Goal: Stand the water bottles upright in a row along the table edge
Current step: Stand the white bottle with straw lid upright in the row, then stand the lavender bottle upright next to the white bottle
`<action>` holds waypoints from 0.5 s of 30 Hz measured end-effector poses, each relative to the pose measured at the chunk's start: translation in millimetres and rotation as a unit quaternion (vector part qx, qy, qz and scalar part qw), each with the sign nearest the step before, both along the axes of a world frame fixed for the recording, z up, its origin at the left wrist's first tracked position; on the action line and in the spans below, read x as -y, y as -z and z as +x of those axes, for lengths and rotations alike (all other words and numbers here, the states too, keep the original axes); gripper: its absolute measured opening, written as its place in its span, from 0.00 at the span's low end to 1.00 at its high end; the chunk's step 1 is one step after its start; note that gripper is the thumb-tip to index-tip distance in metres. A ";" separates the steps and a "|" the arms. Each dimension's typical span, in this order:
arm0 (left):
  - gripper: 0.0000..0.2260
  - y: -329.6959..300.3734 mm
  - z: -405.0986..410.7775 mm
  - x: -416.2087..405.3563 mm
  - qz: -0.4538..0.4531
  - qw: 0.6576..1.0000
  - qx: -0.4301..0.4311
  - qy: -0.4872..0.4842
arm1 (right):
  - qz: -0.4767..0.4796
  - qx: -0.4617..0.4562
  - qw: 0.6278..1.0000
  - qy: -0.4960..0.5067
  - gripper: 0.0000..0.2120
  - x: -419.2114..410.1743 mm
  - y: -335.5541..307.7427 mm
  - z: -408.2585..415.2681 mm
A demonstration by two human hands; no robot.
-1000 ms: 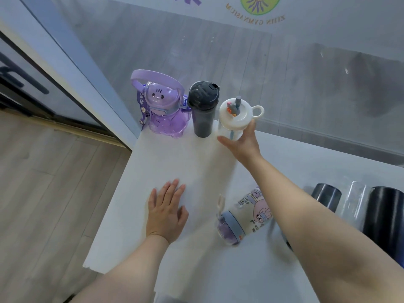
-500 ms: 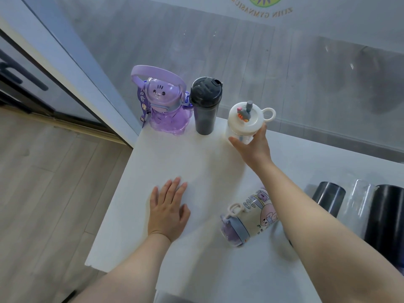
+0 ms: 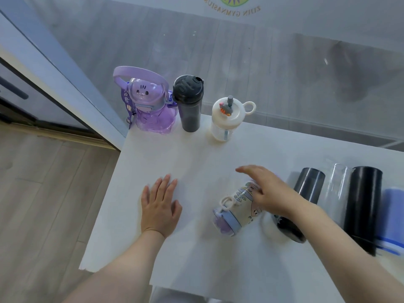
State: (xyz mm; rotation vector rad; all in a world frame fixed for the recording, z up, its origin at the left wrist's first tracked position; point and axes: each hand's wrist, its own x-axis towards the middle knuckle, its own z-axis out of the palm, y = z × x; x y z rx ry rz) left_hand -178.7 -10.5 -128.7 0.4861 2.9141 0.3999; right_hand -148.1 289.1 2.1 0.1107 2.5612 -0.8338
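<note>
Three bottles stand upright along the far edge of the white table (image 3: 166,254): a purple cat-shaped bottle (image 3: 150,106) with a handle, a dark grey shaker bottle (image 3: 189,103), and a clear bottle with a white lid (image 3: 226,121). A cartoon-printed bottle with a blue-purple cap (image 3: 235,213) lies on its side near the middle. My right hand (image 3: 265,190) hovers over its body with fingers spread, holding nothing. My left hand (image 3: 160,206) rests flat on the table, left of the lying bottle.
At the right, several more bottles lie on their sides: a dark grey one (image 3: 306,193), a clear one (image 3: 337,189), a black one (image 3: 360,204) and a blue one (image 3: 392,217) at the frame edge. A glass wall (image 3: 262,62) rises behind the table. Wooden floor (image 3: 43,193) lies left.
My right hand has let go of the white-lidded bottle, which now stands alone at the far edge, and has pulled back over the lying cartoon bottle. My left hand has stayed put.
</note>
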 end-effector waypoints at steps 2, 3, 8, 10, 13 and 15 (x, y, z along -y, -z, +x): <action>0.26 -0.8 -0.2 -0.6 0.002 1.000 0.000 0.000 | 0.072 0.021 0.990 -0.118 0.36 0.7 1.5 11.7; 0.26 -1.1 -0.2 -0.7 0.000 1.000 -0.001 0.000 | 0.109 0.032 0.980 -0.163 0.38 2.3 3.6 16.9; 0.26 -1.3 0.4 -0.5 -0.006 1.000 -0.003 0.000 | 0.259 -0.032 0.927 -0.268 0.48 8.5 26.1 39.5; 0.26 -0.9 0.6 -0.7 -0.008 1.000 -0.005 0.000 | 0.259 -0.073 0.923 -0.274 0.47 6.1 36.8 41.1; 0.26 -0.4 1.0 -1.2 -0.011 1.000 -0.010 0.003 | 0.244 -0.097 0.925 -0.275 0.41 6.2 43.0 42.4; 0.26 -0.1 1.2 -1.1 -0.010 1.000 -0.014 0.003 | 0.245 -0.097 0.925 -0.275 0.39 5.6 43.5 42.0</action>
